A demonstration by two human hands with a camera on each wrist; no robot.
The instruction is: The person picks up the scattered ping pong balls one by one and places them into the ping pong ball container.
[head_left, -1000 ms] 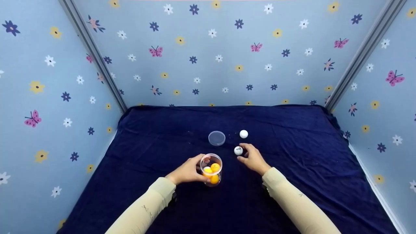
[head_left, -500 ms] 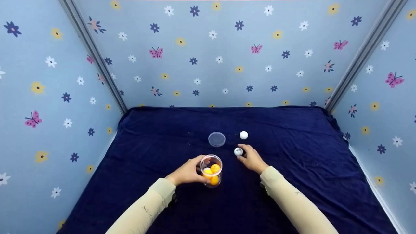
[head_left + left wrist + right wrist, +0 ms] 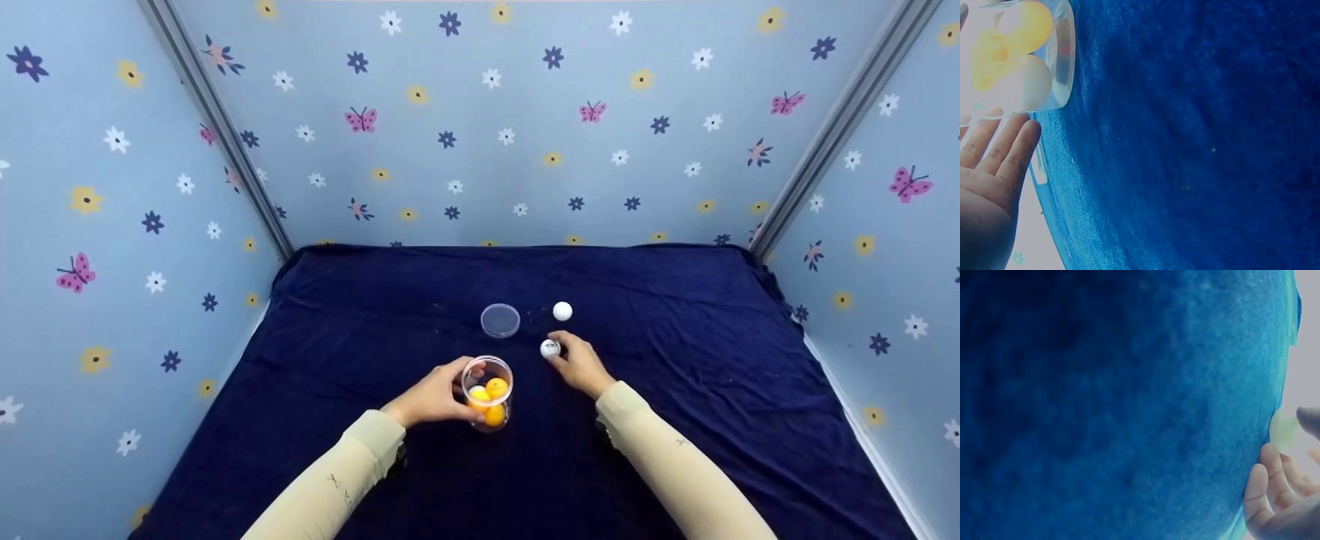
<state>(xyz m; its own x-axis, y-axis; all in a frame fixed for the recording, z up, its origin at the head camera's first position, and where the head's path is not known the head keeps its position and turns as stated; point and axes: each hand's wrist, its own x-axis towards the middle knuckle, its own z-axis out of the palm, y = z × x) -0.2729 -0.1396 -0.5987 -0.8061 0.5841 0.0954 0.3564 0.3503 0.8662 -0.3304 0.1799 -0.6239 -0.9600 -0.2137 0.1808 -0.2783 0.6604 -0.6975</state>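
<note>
My left hand (image 3: 435,391) grips a clear plastic jar (image 3: 487,367) from its left side, thumb in front and fingers behind. Inside the open-topped jar lie orange table tennis balls (image 3: 496,388) and at least one white ball (image 3: 1037,83). To the right, my right hand (image 3: 583,366) pinches a printed white table tennis ball (image 3: 550,348) between thumb and fingers, at the cloth. In the right wrist view that ball (image 3: 1282,432) shows pale between the thumb and fingertips (image 3: 1269,453).
A round clear lid (image 3: 500,320) lies on the dark blue cloth (image 3: 360,300) beyond the jar. Another white ball (image 3: 562,310) rests right of the lid, just beyond my right hand. Flower-patterned walls (image 3: 480,120) enclose the cloth at the back and both sides.
My right hand has shifted slightly left and its thumb and fingers have closed in on the printed white ball. The left hand and jar stay in place.
</note>
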